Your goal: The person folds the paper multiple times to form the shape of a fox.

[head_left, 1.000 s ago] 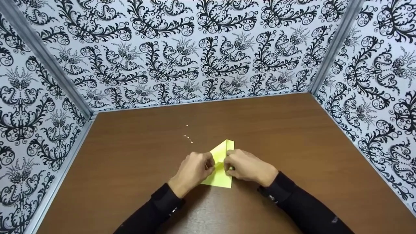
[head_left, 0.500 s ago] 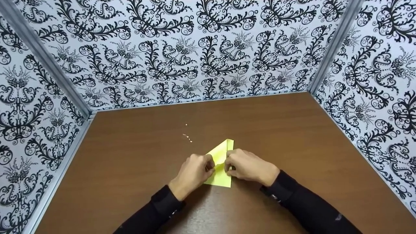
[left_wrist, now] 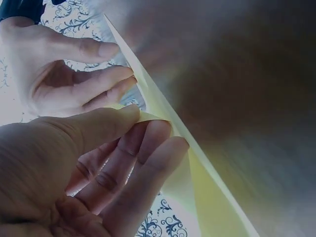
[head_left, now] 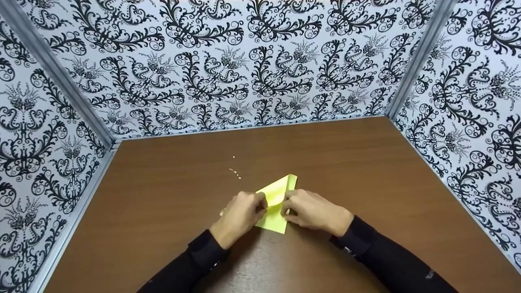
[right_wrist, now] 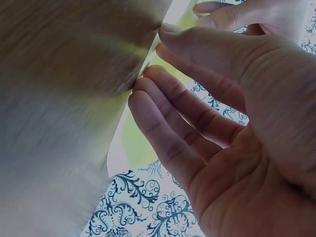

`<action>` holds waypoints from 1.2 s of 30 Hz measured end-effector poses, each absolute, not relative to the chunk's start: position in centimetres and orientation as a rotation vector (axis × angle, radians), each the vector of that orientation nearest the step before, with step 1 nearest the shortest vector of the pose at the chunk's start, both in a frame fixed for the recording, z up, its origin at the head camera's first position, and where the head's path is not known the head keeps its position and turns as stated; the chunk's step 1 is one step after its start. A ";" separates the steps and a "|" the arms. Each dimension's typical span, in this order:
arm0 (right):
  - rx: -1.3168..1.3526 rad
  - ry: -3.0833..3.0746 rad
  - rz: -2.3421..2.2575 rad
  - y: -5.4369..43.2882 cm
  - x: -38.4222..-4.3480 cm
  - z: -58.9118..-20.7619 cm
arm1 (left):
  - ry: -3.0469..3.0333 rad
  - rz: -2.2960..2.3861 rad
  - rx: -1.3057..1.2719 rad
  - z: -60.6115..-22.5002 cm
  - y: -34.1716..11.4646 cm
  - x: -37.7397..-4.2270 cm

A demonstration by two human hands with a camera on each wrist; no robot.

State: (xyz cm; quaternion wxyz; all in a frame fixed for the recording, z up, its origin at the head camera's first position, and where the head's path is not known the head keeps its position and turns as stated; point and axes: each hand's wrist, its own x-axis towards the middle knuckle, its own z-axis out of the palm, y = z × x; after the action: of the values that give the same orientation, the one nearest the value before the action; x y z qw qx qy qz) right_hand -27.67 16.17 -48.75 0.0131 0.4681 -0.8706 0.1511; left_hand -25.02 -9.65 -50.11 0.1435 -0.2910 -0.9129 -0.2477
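A sheet of yellow paper point(head_left: 273, 221), folded at places, lies low at the table's centre with a narrow creased strip along its right side. My left hand point(head_left: 242, 213) is at its left part; in the left wrist view its thumb and fingers pinch a raised flap of the paper point(left_wrist: 217, 202). On the opposite side, my right hand point(head_left: 315, 209) holds the right edge. The right wrist view shows its thumb and fingertips bent in at the edge of the paper point(right_wrist: 136, 143), the other fingers lined up along it.
Brown wood-grain table point(head_left: 171, 183) surrounds the paper. Several small white specks point(head_left: 236, 173) show beyond the left hand. Walls with black scroll patterns point(head_left: 220, 69) enclose the table at the back and both sides, joined by grey metal posts point(head_left: 415, 61).
The paper has turned slightly clockwise, its top corner shifting right and its bottom corner left. Both hands keep their hold, the right one moving slightly right.
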 end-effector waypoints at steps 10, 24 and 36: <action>1.486 -2.663 0.433 16.5 -28.1 -49.0 | -2.628 -0.715 -0.865 -50.1 -10.1 -26.7; 1.511 -2.662 0.492 17.0 -27.8 -49.3 | -2.618 -0.690 -0.873 -50.4 -9.8 -25.5; 1.470 -2.691 0.451 17.2 -27.3 -49.3 | -2.620 -0.671 -0.909 -50.2 -9.3 -24.1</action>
State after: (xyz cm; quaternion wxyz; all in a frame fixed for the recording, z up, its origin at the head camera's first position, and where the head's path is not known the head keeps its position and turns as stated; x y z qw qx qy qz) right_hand -27.27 17.20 -49.30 0.0209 0.4741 -0.8681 0.1456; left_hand -24.05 -9.35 -50.23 0.1435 -0.3153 -0.9087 -0.2327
